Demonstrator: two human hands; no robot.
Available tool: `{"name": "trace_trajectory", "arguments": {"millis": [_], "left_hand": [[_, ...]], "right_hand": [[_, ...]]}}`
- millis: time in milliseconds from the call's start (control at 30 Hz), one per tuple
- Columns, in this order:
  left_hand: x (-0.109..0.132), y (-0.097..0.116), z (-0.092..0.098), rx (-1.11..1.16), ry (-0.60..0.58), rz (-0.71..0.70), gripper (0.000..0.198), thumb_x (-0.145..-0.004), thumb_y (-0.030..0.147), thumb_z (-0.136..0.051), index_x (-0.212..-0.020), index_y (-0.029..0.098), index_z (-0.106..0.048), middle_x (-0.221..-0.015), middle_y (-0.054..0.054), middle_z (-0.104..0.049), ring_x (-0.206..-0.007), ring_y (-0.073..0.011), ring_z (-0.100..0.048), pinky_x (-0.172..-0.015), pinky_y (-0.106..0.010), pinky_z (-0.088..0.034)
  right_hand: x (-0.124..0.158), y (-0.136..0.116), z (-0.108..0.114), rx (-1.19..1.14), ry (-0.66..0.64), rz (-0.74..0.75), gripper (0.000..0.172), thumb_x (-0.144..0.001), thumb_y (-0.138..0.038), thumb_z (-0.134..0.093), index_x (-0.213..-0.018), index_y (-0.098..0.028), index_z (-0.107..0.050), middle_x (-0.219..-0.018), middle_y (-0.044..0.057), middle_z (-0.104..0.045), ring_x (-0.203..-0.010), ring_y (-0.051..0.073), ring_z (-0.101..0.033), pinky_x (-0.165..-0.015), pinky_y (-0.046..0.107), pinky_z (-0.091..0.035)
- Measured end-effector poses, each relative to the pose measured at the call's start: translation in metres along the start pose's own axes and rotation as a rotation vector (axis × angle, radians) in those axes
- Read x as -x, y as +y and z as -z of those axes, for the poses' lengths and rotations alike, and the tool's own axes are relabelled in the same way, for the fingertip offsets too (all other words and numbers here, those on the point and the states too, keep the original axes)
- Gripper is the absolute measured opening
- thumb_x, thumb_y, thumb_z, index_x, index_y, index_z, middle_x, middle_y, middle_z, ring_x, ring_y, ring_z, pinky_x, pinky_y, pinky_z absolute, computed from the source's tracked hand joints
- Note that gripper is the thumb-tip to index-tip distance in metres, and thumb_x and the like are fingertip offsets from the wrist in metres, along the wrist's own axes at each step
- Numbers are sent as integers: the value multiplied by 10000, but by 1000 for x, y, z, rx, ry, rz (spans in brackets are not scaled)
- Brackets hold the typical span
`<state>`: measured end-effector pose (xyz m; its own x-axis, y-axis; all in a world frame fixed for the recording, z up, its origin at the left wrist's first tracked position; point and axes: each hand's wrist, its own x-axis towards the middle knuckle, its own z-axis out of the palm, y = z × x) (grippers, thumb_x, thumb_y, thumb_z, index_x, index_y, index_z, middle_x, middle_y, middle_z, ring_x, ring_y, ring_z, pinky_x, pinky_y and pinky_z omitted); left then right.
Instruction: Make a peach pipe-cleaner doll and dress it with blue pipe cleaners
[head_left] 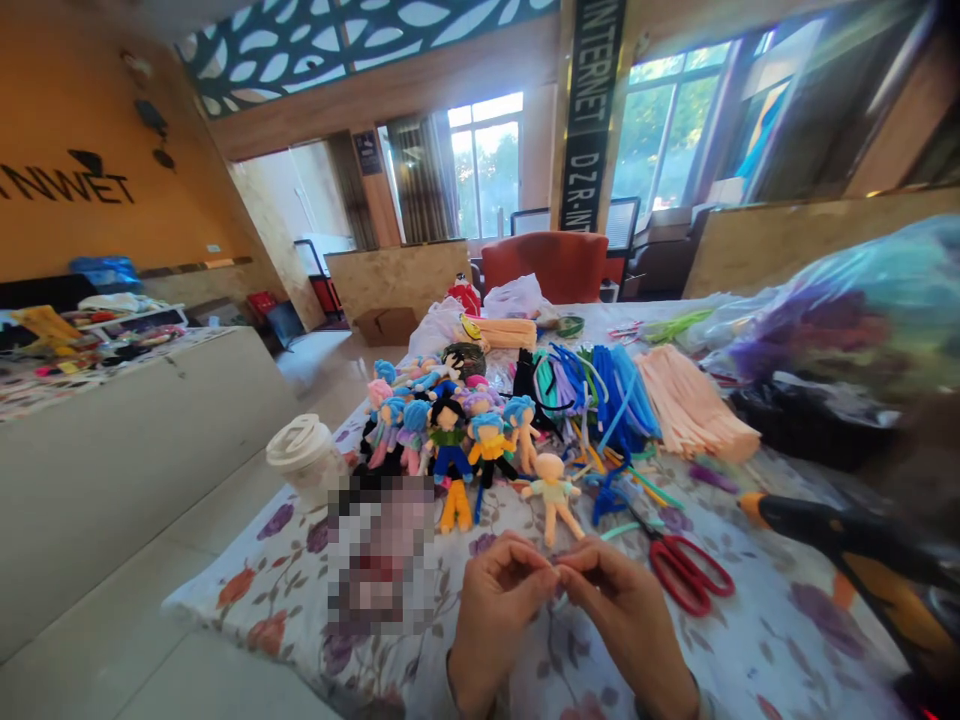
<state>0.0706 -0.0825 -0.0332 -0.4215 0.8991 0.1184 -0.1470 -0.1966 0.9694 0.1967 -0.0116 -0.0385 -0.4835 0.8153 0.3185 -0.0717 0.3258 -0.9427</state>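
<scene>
My left hand (496, 600) and my right hand (626, 605) meet fingertip to fingertip over the floral tablecloth (765, 650), both pinched on a small thin piece that I cannot make out. Just beyond them lies a bald pipe-cleaner doll (556, 492) in a pale green top. Behind it stands a cluster of finished dolls (450, 425) with blue, pink and black hair. Red-handled scissors (686, 570) lie to the right of my right hand.
Bundles of blue pipe cleaners (619, 395) and peach ones (694, 405) lie further back. A lidded paper cup (304, 455) stands at left. A black and orange glue gun (847, 540) lies at right, with plastic bags (840, 320) behind. A red chair (546, 262) is at the far end.
</scene>
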Motion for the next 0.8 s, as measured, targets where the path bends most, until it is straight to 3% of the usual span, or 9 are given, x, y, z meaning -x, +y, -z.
{"name": "trace_trajectory", "arguments": {"millis": [233,367,567,800], "left_hand": [[-1,-2,4,136,-114,67,143,-752,235,-716,-696,165,-604,-656,34,-536,-552,-75,-427,-523,-218,-322],[-2,1,4,154,-174,136,160,-765,260,-707,-704,160,-597,-644,26,-544,-569,-83,-428,-554,-223,-329],[-4,9,-5,395,-207,282,193,-736,260,-731,-660,144,-596,-637,-5,-572,-627,-112,-497,-631,-234,-375],[-4,7,-8,504,-183,346,197,-711,277,-758,-678,125,-636,-655,-24,-587,-645,-130,-530,-674,-262,-417]], "right_hand": [[-1,-1,1,-25,-21,-12,173,-769,-326,-703,-670,-186,-681,-638,8,-625,-594,145,-576,-548,225,-439],[-2,-3,-1,-183,-30,-97,176,-742,-319,-739,-649,-184,-674,-626,-3,-635,-592,131,-578,-552,212,-440],[-5,-5,-5,-421,-54,-249,253,-676,-346,-785,-578,-160,-644,-532,-19,-610,-512,108,-544,-504,210,-414],[-7,-7,-4,-442,-65,-283,286,-687,-380,-773,-575,-158,-631,-519,-1,-639,-494,113,-549,-498,224,-419]]}}
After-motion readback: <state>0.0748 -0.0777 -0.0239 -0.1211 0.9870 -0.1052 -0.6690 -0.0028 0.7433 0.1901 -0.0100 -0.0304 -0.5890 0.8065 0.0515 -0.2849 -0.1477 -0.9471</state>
